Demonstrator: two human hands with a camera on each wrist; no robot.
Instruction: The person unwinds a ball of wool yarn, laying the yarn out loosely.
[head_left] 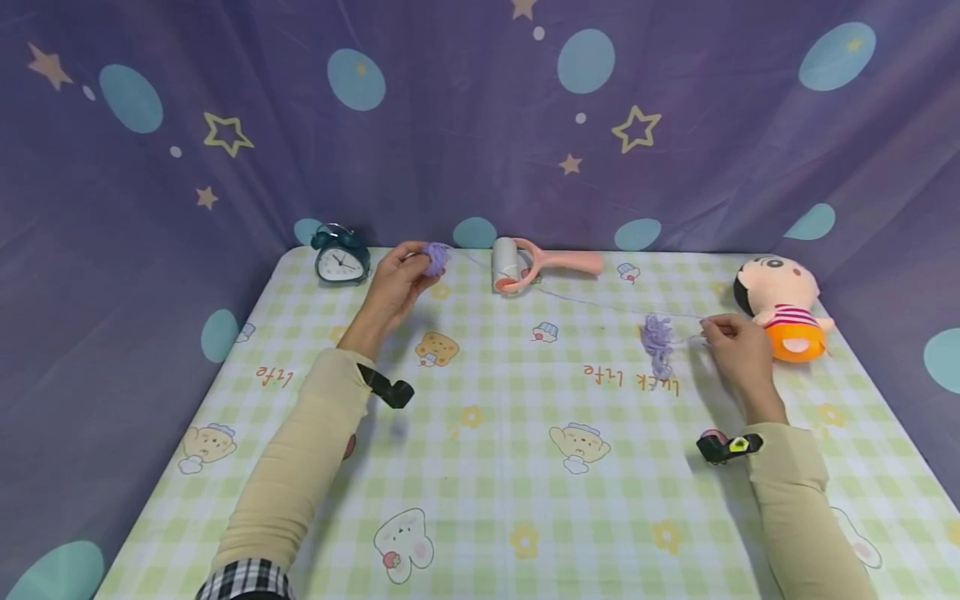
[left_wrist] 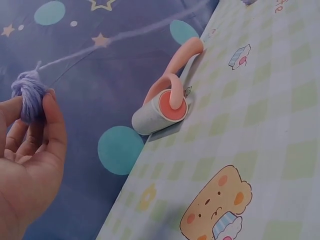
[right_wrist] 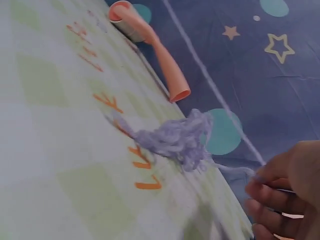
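My left hand [head_left: 397, 282] pinches a small wound ball of lilac yarn [left_wrist: 31, 95] between thumb and fingers, raised over the back left of the table. From that ball a strand [left_wrist: 150, 31] stretches across to my right hand [head_left: 738, 354]. The right thumb and fingertips pinch the strand [right_wrist: 215, 92] near the striped doll. A loose, tangled clump of the same yarn [head_left: 657, 342] hangs by a short length just left of the right fingers, its lower end close over the tablecloth lettering.
A lint roller [head_left: 507, 265] with a pink handle lies at the table's back edge, behind the strand. The dark teal alarm clock [head_left: 341, 257] stands at the back left. At the right sits a plush doll [head_left: 787, 308] in orange shorts. A purple curtain [head_left: 465, 133] hangs behind.
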